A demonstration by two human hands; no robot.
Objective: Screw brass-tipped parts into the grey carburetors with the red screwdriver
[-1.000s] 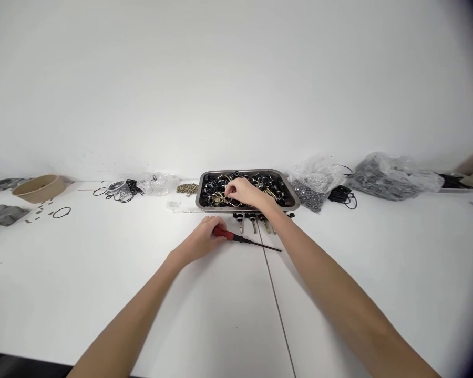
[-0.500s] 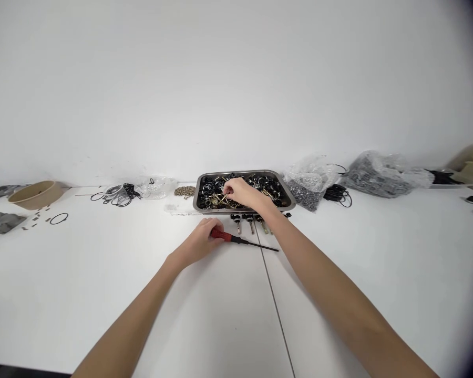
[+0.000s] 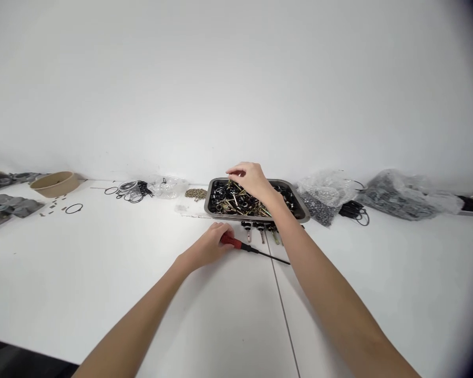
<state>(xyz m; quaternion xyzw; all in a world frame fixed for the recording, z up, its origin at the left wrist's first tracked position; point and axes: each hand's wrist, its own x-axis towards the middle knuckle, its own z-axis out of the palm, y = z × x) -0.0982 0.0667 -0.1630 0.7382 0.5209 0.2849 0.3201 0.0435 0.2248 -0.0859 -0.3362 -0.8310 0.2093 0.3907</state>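
Note:
My left hand [image 3: 209,244] rests on the white table, its fingers closed round the red handle of a screwdriver [image 3: 247,248] whose black shaft points right along the tabletop. My right hand [image 3: 250,179] hovers over a metal tray [image 3: 304,212] filled with black and brass parts. Its fingers are pinched together above the pile; what they hold is too small to name. A few assembled pieces [image 3: 261,229] lie in a row in front of the tray.
Clear plastic bags of small parts [image 3: 322,198] and a larger bag [image 3: 402,196] lie right of the tray. Left of it are a heap of brass bits [image 3: 196,193], black rings and cords [image 3: 131,190], a tan bowl [image 3: 55,184] and grey trays [image 3: 8,206].
My right hand has lifted out of the tray's parts and now sits above them, fingers pinched. The left hand stays on the screwdriver. The camera has shifted a little.

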